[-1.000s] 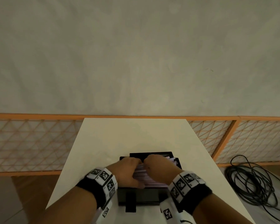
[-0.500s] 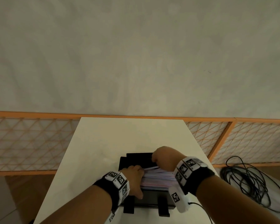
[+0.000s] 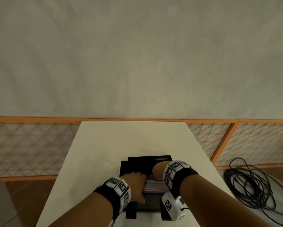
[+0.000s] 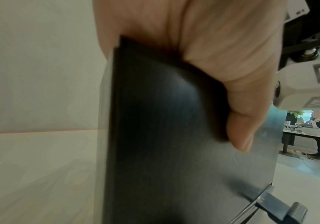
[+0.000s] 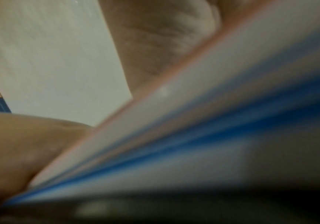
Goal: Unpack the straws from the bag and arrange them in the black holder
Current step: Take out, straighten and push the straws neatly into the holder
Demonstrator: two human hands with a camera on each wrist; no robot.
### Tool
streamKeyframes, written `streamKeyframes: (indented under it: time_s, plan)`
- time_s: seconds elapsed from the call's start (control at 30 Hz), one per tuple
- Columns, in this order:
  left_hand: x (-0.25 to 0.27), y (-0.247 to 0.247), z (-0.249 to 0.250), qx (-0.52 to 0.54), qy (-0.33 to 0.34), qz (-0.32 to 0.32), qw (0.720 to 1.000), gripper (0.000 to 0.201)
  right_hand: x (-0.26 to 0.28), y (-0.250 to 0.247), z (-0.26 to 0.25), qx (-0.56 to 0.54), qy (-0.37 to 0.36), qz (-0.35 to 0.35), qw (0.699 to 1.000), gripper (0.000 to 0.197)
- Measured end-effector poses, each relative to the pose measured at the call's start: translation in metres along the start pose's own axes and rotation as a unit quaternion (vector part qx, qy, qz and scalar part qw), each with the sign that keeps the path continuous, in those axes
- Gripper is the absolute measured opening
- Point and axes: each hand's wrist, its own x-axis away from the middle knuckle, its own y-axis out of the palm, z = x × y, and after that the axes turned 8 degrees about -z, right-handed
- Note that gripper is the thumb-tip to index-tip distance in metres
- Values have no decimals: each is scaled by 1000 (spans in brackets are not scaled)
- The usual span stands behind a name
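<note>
The black holder stands on the white table, with a stack of pink, blue and white straws lying across it. My left hand grips the holder's left side. Its thumb presses the dark outer panel, and its fingers reach over the straws' left ends. My right hand is down on the right part of the stack, curled round the straws, which run blurred white and blue past its fingers. The right fingertips are hidden in the head view. No bag is in view.
The holder's two black feet stick out toward me at the table's near edge. Bare tabletop lies beyond the holder. An orange lattice fence runs behind the table, and a coil of black cable lies on the floor to the right.
My left hand has slid from the top of the stack to the holder's left side. My right hand went to the straws' right end, then came down on the stack.
</note>
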Motion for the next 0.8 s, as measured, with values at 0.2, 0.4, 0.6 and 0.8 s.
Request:
streamKeyframes:
  time_s: [0.2, 0.4, 0.6, 0.8]
  plan:
    - [0, 2, 0, -15, 1, 9, 1000, 67, -142, 39, 40, 22, 16, -64, 998, 25]
    - [3, 2, 2, -17, -8, 15, 1000, 75, -25, -17, 14, 50, -18, 4, 999, 31]
    - [-1, 0, 1, -33, -26, -12, 999, 89, 4, -47, 13, 94, -33, 34, 994, 39]
    - [1, -2, 3, -51, -33, -20, 998, 86, 3, -50, 38, 119, -36, 18, 992, 47]
